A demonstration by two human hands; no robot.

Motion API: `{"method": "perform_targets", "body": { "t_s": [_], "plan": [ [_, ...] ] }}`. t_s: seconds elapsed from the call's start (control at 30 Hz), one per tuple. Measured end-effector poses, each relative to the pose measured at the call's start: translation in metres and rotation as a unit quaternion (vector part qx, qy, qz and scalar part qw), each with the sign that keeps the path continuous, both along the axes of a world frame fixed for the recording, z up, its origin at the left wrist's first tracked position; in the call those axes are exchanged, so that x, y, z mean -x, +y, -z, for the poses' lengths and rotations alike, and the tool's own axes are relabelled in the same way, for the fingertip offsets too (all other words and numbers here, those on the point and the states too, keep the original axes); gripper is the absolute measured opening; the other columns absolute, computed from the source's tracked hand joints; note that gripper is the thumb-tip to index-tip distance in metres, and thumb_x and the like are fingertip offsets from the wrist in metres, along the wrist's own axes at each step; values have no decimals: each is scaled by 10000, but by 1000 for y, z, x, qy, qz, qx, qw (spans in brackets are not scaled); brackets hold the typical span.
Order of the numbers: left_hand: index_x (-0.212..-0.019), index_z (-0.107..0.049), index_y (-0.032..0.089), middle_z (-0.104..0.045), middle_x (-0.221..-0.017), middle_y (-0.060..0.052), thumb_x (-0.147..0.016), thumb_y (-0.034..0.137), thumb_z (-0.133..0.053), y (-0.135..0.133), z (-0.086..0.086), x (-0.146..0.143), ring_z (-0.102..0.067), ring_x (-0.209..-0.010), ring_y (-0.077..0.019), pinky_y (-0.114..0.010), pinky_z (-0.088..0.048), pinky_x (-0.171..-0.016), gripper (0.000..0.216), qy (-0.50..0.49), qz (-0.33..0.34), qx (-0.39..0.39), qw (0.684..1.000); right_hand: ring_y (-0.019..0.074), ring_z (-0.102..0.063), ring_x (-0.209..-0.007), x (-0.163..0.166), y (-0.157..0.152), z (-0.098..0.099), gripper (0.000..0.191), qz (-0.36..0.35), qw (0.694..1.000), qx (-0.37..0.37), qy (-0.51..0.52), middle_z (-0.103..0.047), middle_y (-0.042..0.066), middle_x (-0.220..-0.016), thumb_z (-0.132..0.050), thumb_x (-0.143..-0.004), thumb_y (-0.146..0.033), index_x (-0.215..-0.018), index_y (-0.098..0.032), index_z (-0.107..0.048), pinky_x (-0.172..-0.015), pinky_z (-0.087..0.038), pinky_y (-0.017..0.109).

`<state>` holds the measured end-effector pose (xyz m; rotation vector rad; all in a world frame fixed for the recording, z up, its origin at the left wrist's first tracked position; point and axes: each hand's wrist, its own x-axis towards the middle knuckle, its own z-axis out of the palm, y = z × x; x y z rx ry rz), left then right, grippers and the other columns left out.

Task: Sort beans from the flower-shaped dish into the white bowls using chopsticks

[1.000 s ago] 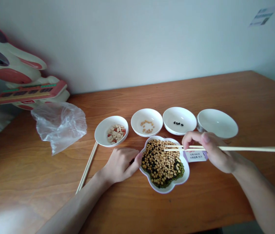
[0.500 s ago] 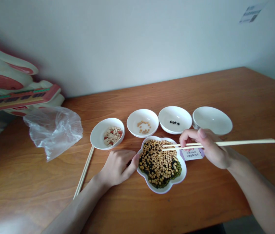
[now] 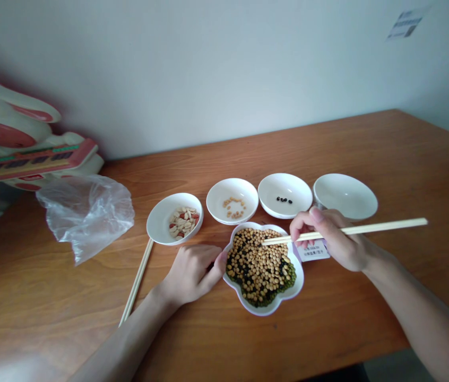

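A white flower-shaped bowl [image 3: 298, 286] holds mixed yellow, black and green beans. My left hand [image 3: 192, 270] rests on the table with its thumb against the bowl's left rim. My right hand [image 3: 334, 241] holds a pair of wooden chopsticks [image 3: 376, 228], their tips just above the beans at the bowl's upper right. Behind the bowl stand small white dishes: one with peanuts [image 3: 160, 215], one with yellow beans [image 3: 221, 191], one with three black beans [image 3: 300, 192], and one bare dish [image 3: 346, 196].
A second pair of chopsticks [image 3: 137, 281] lies left of my left hand. A crumpled clear plastic bag [image 3: 85, 212] sits at the far left before a cartoon-animal toy [image 3: 21, 138]. A small printed label [image 3: 312, 252] lies under my right hand. The wall bounds the table behind.
The chopsticks have tilted, their rear end rising and shifting left, with the tips staying over the bowl's upper right. My left hand has kept still at the rim.
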<state>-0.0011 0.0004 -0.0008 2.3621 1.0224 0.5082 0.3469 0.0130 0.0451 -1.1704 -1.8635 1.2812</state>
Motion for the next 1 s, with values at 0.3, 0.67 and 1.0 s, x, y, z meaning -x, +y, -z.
{"method": "perform_targets", "body": {
  "t_s": [0.3,0.67,1.0],
  "plan": [
    [-728,-465,181,-574,-686,1,-1111,295,-361,0,-1,-1,-495,-611,-116,-283,-336,-636,413,6,0,1,1000,170,-577,-582,3,1,-7,742,-28,999,3,-20,-654,36,-697,-159,-1042,-748,-873,-225,-657,-530,-437,291],
    [-728,-456,186,-554,-688,4,-1108,296,-365,-1,-2,-1,-476,-614,-117,-285,-335,-635,406,10,1,8,1000,188,-682,-672,3,2,-2,680,6,1000,-7,10,-721,55,-747,-251,-1092,-646,-872,-209,-724,-642,-539,305],
    [-717,-455,187,-572,-666,8,-1100,293,-384,1,-1,-1,-477,-589,-114,-287,-329,-616,404,12,-3,-6,1000,186,-547,-580,-3,2,2,833,-29,999,-13,4,-643,47,-718,-46,-993,-801,-898,-223,-638,-517,-421,305]
  ]
}}
